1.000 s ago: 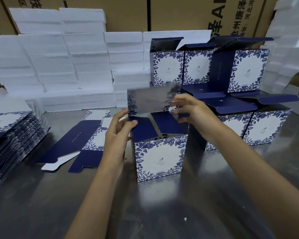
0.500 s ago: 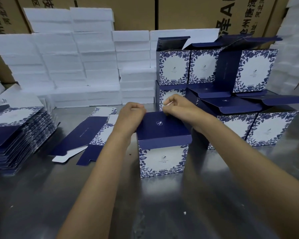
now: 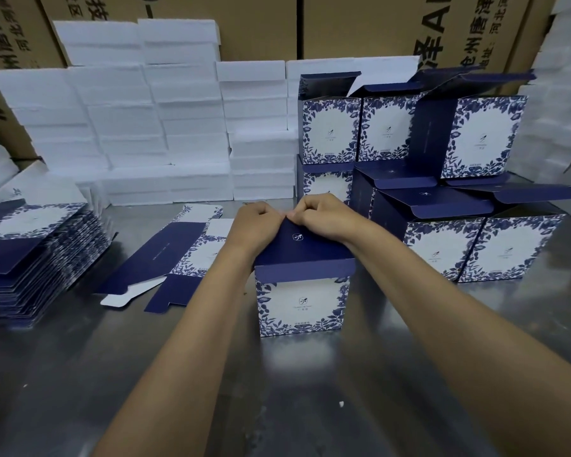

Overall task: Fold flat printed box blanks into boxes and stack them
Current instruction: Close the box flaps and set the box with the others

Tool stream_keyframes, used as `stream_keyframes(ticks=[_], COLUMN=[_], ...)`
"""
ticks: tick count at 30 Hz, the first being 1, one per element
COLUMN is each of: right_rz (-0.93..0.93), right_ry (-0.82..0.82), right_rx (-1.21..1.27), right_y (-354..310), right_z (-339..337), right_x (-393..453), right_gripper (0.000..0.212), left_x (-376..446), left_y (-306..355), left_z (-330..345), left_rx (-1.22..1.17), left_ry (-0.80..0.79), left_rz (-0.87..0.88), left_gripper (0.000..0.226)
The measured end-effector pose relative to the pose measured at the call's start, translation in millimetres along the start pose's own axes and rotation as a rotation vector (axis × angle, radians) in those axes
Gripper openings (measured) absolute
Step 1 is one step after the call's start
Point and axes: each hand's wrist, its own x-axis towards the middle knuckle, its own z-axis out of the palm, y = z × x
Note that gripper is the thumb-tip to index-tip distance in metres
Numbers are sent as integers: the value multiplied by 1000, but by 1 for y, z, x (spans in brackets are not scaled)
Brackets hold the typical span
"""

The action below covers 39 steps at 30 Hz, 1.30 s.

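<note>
Navy lid [image 3: 305,250] now down flat on the box [image 3: 302,303], both hands' [image 3: 256,222] [image 3: 323,216] curled grip still pinching its far edge.

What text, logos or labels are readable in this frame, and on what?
"泽" and a partial "A": large print on the brown carton behind, turned sideways.
"河北", "唐", "州": smaller print on the same carton, cut off by the frame edge.
Left carton: large characters, cropped, not readable.
Box lid under both hands: white emblem only, no words.
Box front: small text under its logo, too small to read.
Flat blank: fine line of text, unreadable.
</note>
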Motion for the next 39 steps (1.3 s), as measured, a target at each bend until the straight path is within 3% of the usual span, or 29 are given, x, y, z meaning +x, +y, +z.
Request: stream_keyframes(ticks=[4,7,10,16,20,24,26,28,30,33,36,39], right_rz=[31,8,18,69,50,-230,-375,-375,-326,-274,-298,-333], right_ry=[35,56,61,98,131,348,348,282,262,181,35,22], right_rx=[36,-165,-166,-196,-207,-548,-639,-670,-719,-670,-287,31], right_y=[-1,-5,-9,-7,-4,-8,-13,-14,-9,2,16,25], right_z=[0,1,1,-1,-1,0,-1,-2,-4,-7,-14,-15], right_x=[-8,-9,-12,-13,-15,-26,-36,-49,-61,-82,-103,-116], right_gripper=[14,32,25,41,36,7,9,19,30,46,41,30], left_x=[-5,-2,3,-2,2,0,-3,-8,-16,-32,-50,-70], left_y=[2,3,1,-7,-8,-6,-1,3,2,-14,-34,-48], left_z=[-3,0,0,-1,0,2,1,-2,-3,-7,-19,-27], left_rx=[-62,69,113,210,251,301,449,470,314,113,-13,-190], left_ry=[-5,-7,20,175,169,175,298,381,272,91,-70,-284], left_rz=[-80,-49,-45,0,-12,-20,127,366,455,410,344,291], left_gripper=[18,24,25,37,40,26,20,15,10,11,18,32])
